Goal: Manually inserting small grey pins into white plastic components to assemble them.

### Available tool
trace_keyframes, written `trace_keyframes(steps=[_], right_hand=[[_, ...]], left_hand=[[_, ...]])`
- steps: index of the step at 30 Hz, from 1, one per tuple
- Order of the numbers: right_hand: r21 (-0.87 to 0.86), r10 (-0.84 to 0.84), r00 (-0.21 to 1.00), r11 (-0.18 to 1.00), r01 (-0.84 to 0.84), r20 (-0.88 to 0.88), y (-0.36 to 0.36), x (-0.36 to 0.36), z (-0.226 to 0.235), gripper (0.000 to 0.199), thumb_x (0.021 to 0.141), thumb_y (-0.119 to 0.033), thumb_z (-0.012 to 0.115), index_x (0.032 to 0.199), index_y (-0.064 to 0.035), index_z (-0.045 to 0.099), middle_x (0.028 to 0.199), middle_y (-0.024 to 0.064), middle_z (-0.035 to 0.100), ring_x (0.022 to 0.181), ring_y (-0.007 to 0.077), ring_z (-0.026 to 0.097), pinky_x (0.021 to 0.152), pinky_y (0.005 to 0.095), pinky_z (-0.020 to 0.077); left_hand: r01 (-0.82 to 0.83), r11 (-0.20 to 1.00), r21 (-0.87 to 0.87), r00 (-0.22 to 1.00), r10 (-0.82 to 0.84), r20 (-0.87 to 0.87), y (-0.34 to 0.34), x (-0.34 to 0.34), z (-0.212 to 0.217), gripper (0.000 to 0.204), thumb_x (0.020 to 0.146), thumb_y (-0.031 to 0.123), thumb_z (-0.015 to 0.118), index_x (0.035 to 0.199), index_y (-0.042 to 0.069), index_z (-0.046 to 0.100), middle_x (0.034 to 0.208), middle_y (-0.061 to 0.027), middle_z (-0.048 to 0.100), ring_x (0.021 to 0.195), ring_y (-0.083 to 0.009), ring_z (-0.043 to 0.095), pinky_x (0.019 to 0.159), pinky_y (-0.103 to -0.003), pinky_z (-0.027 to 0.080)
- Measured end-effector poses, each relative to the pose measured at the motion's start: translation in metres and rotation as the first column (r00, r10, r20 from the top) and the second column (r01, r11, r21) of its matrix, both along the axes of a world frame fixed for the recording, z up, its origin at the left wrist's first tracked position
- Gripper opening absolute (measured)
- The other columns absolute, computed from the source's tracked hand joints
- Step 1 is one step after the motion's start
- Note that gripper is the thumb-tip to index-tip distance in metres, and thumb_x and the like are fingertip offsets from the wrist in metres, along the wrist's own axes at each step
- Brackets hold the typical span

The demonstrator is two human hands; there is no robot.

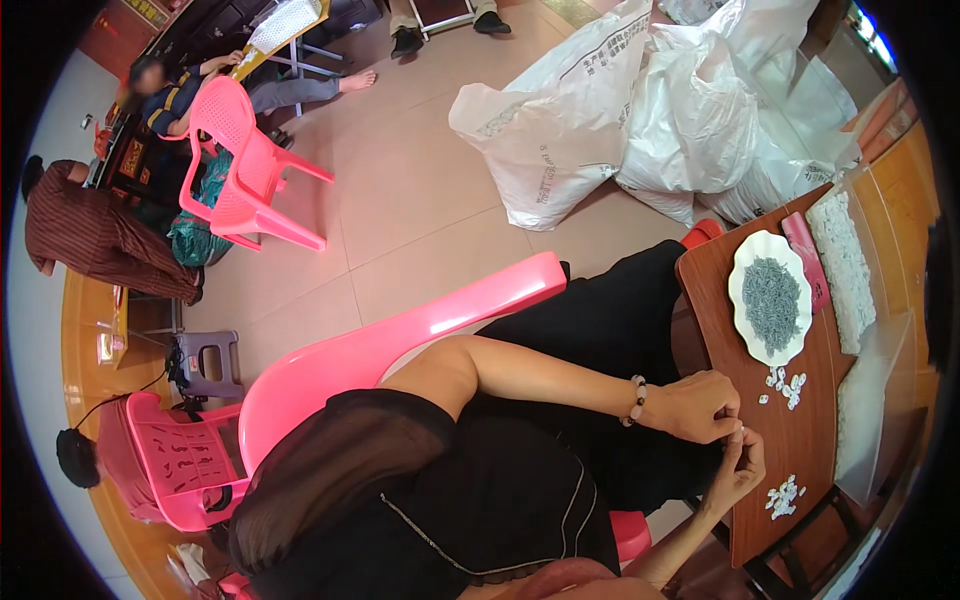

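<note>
My left hand (pixel 690 405), with a beaded bracelet (pixel 634 400) at the wrist, is closed with its fingertips pinched. My right hand (pixel 738 472) meets it there, thumb and fingers pinched round a tiny white piece, too small to make out fully. Both hands are over the near edge of a brown wooden table (pixel 725 300). Beyond the left hand lies a loose pile of small white plastic pieces (pixel 795 388). Another pile of white pieces (pixel 785 497) is beside the right hand. A white scalloped plate (pixel 745 325) holds many thin grey nail-like pins (pixel 772 300).
A pink packet (pixel 803 255) and a clear bag of white pieces (pixel 842 270) line the table's far side. Large white sacks (pixel 560 130) stand on the floor. Pink plastic chairs (pixel 250 170) and a grey stool (pixel 207 360) are around. Other people (pixel 100 230) sit or bend at the left.
</note>
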State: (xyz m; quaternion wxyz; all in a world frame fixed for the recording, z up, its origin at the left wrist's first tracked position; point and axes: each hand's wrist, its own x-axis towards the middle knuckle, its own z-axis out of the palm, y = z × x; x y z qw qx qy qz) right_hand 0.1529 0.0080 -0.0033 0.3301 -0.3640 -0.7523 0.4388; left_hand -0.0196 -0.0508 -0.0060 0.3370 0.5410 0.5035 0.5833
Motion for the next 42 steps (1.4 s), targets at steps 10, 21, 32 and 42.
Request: trace_keyframes(steps=[10,21,32,42], right_hand=[[-0.008,-0.127,0.988,0.992,0.127,-0.093,-0.008,-0.005,-0.004,0.025,0.098,-0.016,0.049,0.077,-0.0011,0.051,0.070,-0.0004,0.043,0.066,0.0082,0.037,0.061,0.0229,0.0302],[0.109,-0.080,0.995,0.990,0.086,-0.062,-0.010,-0.017,-0.011,0.030,0.100,-0.019,0.047,0.074,-0.0038,0.042,0.069,0.0019,0.038,0.065,0.0120,0.038,0.060,0.0256,0.0302],[0.017,-0.071,0.997,0.997,0.070,0.021,-0.019,-0.017,-0.012,0.022,0.099,-0.015,0.050,0.082,0.0003,0.054,0.078,0.0049,0.054,0.068,0.0106,0.048,0.065,0.0239,0.0392],[0.150,-0.094,0.995,0.985,0.087,0.041,-0.028,-0.020,0.011,0.015,0.092,-0.006,0.055,0.080,-0.0009,0.061,0.068,0.0031,0.059,0.066,0.0104,0.053,0.089,0.0299,0.0415]], left_hand=[[-0.060,0.998,0.036,0.993,0.064,-0.099,0.008,-0.012,-0.002,0.013,0.079,0.011,0.065,0.074,0.000,0.063,0.068,-0.0151,0.062,0.066,-0.0325,0.062,0.059,-0.040,0.047],[-0.193,0.952,0.236,0.580,0.305,-0.756,0.114,-0.066,0.017,0.021,0.054,0.011,0.069,0.069,-0.003,0.066,0.083,-0.0198,0.059,0.083,-0.0331,0.056,0.070,-0.039,0.045],[-0.170,0.984,0.059,0.372,0.120,-0.920,0.152,-0.058,-0.012,0.011,0.054,0.010,0.072,0.063,0.005,0.069,0.072,-0.0153,0.067,0.069,-0.0285,0.067,0.058,-0.042,0.049],[-0.181,0.983,-0.002,0.615,0.111,-0.781,0.143,-0.084,-0.012,0.008,0.069,0.008,0.065,0.067,0.002,0.068,0.072,-0.0216,0.064,0.071,-0.0393,0.064,0.064,-0.048,0.051]])
